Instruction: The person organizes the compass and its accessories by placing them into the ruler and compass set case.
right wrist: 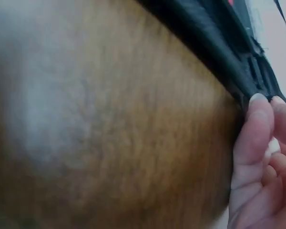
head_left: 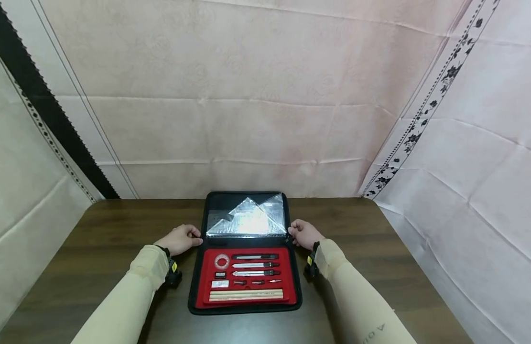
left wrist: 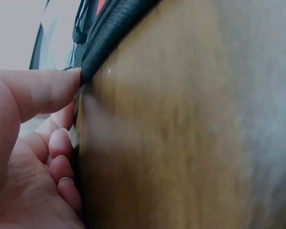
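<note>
An unzipped black case (head_left: 244, 311) lies spread flat on the table, its lid away from me. Set in the red tray (head_left: 256, 248) are a white ring-shaped piece (head_left: 222, 261), compasses (head_left: 255, 264), a white eraser (head_left: 220, 284), pencils (head_left: 245, 295) and small parts. Clear plastic set squares (head_left: 252, 217) show in the lid pocket. At the case's left edge, near the fold, my left hand (head_left: 181, 240) pinches the rim between thumb (left wrist: 47, 88) and finger. Opposite it, my right hand (head_left: 306, 234) pinches the right rim, thumb and fingertip together (right wrist: 260, 124) in the right wrist view.
The brown wooden table (head_left: 132, 224) runs out to both sides of the case. A pale cloth (head_left: 248, 124) hangs behind its far edge, with more patterned cloth (head_left: 420, 129) at the right. Each wrist wears a black strapped camera (head_left: 173, 274).
</note>
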A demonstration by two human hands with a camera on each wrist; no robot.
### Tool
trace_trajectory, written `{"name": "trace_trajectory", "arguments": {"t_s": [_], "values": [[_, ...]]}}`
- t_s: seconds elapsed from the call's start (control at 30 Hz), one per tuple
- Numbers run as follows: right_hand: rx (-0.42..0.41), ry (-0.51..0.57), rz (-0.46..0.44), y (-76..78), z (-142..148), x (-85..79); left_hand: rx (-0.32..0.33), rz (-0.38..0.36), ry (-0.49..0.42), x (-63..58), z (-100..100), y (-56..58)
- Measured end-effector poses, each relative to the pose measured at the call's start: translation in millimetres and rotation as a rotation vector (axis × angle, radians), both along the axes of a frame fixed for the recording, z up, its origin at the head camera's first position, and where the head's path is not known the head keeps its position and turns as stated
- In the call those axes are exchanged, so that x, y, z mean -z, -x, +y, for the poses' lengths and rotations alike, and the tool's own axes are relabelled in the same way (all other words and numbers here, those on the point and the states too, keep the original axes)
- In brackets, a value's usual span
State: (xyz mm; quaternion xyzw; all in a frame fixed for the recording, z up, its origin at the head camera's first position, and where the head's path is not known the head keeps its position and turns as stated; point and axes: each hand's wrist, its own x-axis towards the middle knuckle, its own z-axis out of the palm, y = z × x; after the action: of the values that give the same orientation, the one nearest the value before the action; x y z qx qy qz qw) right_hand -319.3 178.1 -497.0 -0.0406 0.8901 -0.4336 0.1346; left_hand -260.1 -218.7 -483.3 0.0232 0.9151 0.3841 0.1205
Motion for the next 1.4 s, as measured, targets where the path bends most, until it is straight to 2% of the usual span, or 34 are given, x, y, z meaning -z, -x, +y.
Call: {"name": "trace_trajectory", "arguments": {"t_s": [0.13, 0.27, 0.43, 0.53, 0.63, 0.83, 0.97, 1.07, 1.23, 1.4], "values": [[-0.019, 0.046, -0.03, 1.2, 2, -3.0, 0.004, 0.03, -0.019, 1.0, -1, 0.5], [-0.095, 0.152, -0.062, -1.8, 5, -5.4, 0.01, 0.023, -0.029, 1.2, -3, 2.1], [-0.162, 0.18, -0.004, -4.2, 6, -6.1, 0.014, 0.018, -0.078, 5.5, -3, 5.7], [-0.156, 0.174, 0.043, -6.4, 6, -5.6, 0.018, 0.025, -0.119, 10.0, -5, 7.8], [-0.135, 0.19, 0.049, -10.0, 6, -3.8, 0.02, 0.04, -0.138, 13.4, -7, 6.2], [-0.097, 0.174, 0.059, -17.1, 2, -6.0, 0.044, 0.135, -0.11, 12.6, -8, -7.6], [-0.082, 0.126, 0.06, -18.7, 2, -8.5, 0.063, 0.169, -0.073, 5.4, -6, -15.9], [-0.049, 0.148, 0.024, -20.0, 7, -7.8, 0.064, 0.13, -0.085, -1.5, -3, -20.1], [0.055, 0.317, -0.094, -23.0, 19, -0.1, 0.042, 0.039, -0.106, -7.5, 0, -23.1], [0.052, 0.382, -0.142, -25.3, 19, 2.7, 0.031, -0.035, -0.131, -6.2, 1, -23.2]]}}
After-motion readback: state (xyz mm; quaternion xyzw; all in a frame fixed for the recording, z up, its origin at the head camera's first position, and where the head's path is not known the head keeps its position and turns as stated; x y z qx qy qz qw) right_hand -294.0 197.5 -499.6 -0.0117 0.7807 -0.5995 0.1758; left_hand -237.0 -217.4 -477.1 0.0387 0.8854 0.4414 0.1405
